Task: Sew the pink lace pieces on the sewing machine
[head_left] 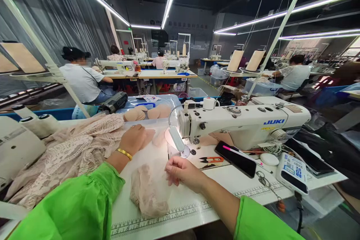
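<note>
My left hand [135, 138], with a gold bracelet at the wrist, rests palm down at the far side of a sheer beige fabric [150, 189]. A smooth beige piece [148, 137] touches it; its fingertips are hidden. My right hand [182, 172] is closed, thumb and fingers pinched together at the fabric's right edge. The cloth lies bunched on the white table, its near part crumpled. Just beyond my right hand is the lit needle area of a white sewing machine [244, 122], partly covered by a small lamp [176, 138].
Lace fabric [81, 146] is heaped at left. Beige pads [135, 114] lie at the clear bin. Orange thread snips [210, 159], a phone [236, 158] and a white device [292, 174] sit at right. A printed ruler [194, 210] runs along the front edge. Other people sit at machines beyond.
</note>
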`<state>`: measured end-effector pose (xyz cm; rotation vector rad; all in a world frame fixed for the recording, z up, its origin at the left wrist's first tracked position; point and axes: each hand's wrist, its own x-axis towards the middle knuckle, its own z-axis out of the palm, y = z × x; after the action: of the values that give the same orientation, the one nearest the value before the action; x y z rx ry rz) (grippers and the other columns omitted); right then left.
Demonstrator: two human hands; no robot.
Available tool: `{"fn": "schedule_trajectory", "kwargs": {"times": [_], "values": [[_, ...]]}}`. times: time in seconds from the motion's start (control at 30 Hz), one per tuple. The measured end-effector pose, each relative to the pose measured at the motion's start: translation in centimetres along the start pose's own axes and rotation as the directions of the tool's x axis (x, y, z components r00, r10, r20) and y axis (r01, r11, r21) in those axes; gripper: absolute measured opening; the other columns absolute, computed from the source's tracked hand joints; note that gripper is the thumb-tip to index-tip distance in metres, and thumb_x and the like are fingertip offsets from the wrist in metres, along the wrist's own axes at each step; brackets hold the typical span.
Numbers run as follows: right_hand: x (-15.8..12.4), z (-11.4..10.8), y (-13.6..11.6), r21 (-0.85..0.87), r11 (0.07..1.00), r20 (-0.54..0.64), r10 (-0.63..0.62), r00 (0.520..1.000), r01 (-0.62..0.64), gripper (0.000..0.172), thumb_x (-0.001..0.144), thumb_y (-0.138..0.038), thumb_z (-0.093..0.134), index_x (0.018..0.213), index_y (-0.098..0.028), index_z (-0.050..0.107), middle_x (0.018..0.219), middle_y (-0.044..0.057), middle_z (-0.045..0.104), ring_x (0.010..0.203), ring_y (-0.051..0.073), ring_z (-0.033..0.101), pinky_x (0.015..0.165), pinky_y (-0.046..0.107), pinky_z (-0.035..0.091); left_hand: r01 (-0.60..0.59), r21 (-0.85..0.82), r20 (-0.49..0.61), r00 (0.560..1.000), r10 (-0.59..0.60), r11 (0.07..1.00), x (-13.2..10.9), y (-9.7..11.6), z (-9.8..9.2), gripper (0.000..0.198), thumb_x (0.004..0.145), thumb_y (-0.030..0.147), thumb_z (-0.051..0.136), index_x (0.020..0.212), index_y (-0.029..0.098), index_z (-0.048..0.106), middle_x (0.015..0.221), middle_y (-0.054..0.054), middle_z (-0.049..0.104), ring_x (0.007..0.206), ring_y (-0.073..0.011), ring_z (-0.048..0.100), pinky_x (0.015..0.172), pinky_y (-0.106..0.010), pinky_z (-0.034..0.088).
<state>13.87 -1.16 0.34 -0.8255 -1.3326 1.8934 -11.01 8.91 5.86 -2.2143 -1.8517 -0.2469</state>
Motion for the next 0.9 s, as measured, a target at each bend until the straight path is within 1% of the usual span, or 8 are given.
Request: {"fn": "schedule_trajectory", "kwargs": {"times": [0.13,0.3,0.47,0.6,0.67,0.77,0.83,0.9], "values": [[0.1,-0.1,0.3,0.028,1.0,0.003,0.012,1.0,-0.012,0.065,0.073,-0.078,0.081,0.089,-0.018,0.062,0.073,-0.001,0.069,0.061,0.014,0.067,0.054,0.025,0.037,0.152,-0.092,-0.098,0.982,-0.16,0.984,-2.2,-0.8,-3.1,0.041,0.106,0.029,0.024,0.1,0.015,0.063,0.091,-0.015,0.072,0.085,-0.0298,0.07,0.071,-0.036,0.048],[0.0,-0.5,0.3,0.076,0.997,0.009,-0.009,1.0,0.008,0.071,0.078,-0.086,0.069,0.093,-0.017,0.064,0.077,0.002,0.069,0.063,0.014,0.067,0.055,0.025,0.037,0.019,-0.456,0.125,0.991,0.043,0.89,-8.2,1.7,-5.8,0.049,0.1,0.064,0.041,0.074,0.023,0.049,0.068,0.002,0.06,0.065,-0.0184,0.059,0.061,-0.028,0.041],[-0.9,-0.2,0.1,-0.044,0.996,-0.001,-0.081,0.997,0.081,0.063,0.08,-0.077,0.076,0.093,-0.017,0.064,0.076,-0.002,0.062,0.064,0.014,0.065,0.062,0.026,0.045,-0.042,-0.503,0.29,0.933,0.214,0.863,-12.1,4.8,-5.4,0.043,0.1,0.054,0.043,0.071,0.023,0.047,0.065,0.003,0.058,0.061,-0.0178,0.055,0.057,-0.029,0.036],[-2.6,1.0,-0.6,-0.336,0.929,-0.006,-0.166,0.986,0.154,0.037,0.091,-0.055,0.075,0.091,-0.019,0.066,0.081,-0.001,0.064,0.07,0.015,0.067,0.065,0.026,0.049,-0.246,-0.548,0.094,0.932,0.351,0.8,-11.3,5.2,-5.2,0.031,0.092,0.048,0.061,0.107,0.021,0.065,0.116,-0.011,0.073,0.106,-0.0291,0.066,0.083,-0.036,0.052],[-3.5,1.4,-1.3,-0.557,0.782,0.071,-0.292,0.954,0.281,0.019,0.1,-0.038,0.066,0.094,-0.02,0.069,0.083,0.0,0.068,0.074,0.016,0.068,0.07,0.027,0.05,-0.306,-0.647,0.107,0.87,0.481,0.698,-10.1,5.0,-5.6,0.048,0.083,0.045,0.072,0.124,0.022,0.062,0.136,-0.012,0.067,0.122,-0.0312,0.062,0.092,-0.037,0.053],[-4.4,1.5,-2.3,-0.832,0.317,0.227,-0.555,0.8,0.455,0.013,0.104,-0.021,0.055,0.101,-0.021,0.068,0.087,0.003,0.073,0.079,0.018,0.067,0.073,0.029,0.05,-0.222,-0.701,0.299,0.772,0.561,0.678,-8.7,4.5,-6.3,0.017,0.084,0.031,0.066,0.097,0.022,0.062,0.097,-0.001,0.073,0.088,-0.0216,0.067,0.069,-0.027,0.048],[-4.4,1.2,-2.6,-0.896,0.047,0.285,-0.702,0.652,0.441,0.017,0.104,-0.014,0.05,0.105,-0.021,0.066,0.091,0.005,0.075,0.082,0.019,0.066,0.074,0.03,0.051,-0.251,-0.619,0.244,0.839,0.486,0.744,-8.6,4.2,-6.4,0.004,0.085,0.021,0.056,0.082,0.022,0.054,0.074,0.003,0.064,0.067,-0.0175,0.059,0.058,-0.027,0.038],[-3.8,0.6,-2.3,-0.911,-0.061,0.299,-0.78,0.55,0.408,0.023,0.103,-0.009,0.048,0.109,-0.022,0.066,0.1,0.007,0.077,0.087,0.019,0.067,0.076,0.029,0.052,-0.366,-0.456,0.015,0.908,0.418,0.812,-9.3,4.3,-6.1,0.013,0.088,0.013,0.048,0.079,0.022,0.052,0.07,0.003,0.061,0.063,-0.0182,0.054,0.059,-0.029,0.034]]}}
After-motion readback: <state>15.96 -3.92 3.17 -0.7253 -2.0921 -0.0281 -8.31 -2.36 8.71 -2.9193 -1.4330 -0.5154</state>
